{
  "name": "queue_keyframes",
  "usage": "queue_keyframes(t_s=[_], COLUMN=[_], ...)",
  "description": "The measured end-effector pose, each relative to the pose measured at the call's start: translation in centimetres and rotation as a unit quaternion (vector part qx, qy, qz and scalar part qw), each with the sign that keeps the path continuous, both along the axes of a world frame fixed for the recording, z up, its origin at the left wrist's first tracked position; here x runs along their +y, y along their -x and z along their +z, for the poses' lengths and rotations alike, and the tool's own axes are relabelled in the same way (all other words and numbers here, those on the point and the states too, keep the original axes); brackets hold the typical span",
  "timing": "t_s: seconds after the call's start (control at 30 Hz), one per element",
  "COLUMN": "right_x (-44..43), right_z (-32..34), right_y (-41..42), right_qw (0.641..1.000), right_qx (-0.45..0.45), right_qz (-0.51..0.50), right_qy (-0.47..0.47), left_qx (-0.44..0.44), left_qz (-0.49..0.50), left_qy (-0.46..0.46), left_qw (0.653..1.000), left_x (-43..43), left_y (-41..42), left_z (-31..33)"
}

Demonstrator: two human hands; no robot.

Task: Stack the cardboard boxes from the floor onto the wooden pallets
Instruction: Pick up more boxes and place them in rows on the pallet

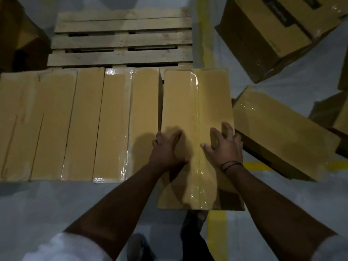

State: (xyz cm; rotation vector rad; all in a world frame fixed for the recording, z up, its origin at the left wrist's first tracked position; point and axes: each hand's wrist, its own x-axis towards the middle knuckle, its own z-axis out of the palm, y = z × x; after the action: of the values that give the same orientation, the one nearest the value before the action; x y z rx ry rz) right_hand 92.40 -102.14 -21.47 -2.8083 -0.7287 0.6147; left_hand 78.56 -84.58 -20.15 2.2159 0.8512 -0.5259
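White sleeves [62, 247] frame bare forearms reaching forward. The left grip [165, 147] lies on the cardboard box [195, 102], thumb spread across the top, fingers seemingly hooked over its left edge, though the dim light leaves that uncertain. The right grip [226, 147], a dark band [230, 164] at its wrist, presses the taped top with fingers splayed. This box sits at the right end of a row of boxes [75, 119], its near end jutting past theirs. Beyond lies the wooden pallet [122, 38], slats showing. More floor boxes [278, 132] lie to the right
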Motion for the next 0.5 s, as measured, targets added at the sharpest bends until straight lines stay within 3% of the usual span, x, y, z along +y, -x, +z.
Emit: queue_keyframes(t_s=[0.27,0.5], right_x=[5.0,4.7], right_z=[-3.4,-6.4], right_y=[-2.8,-4.2], right_qw=[0.999,0.991], right_qx=[0.009,0.115], right_qz=[0.041,0.066], right_qy=[0.008,0.034], left_qx=[0.033,0.043], left_qz=[0.039,0.042], left_qy=[-0.001,-0.018], left_qw=[0.999,0.998], left_x=[4.5,5.4], left_y=[-3.2,-2.2], left_z=[-2.5,-5.5])
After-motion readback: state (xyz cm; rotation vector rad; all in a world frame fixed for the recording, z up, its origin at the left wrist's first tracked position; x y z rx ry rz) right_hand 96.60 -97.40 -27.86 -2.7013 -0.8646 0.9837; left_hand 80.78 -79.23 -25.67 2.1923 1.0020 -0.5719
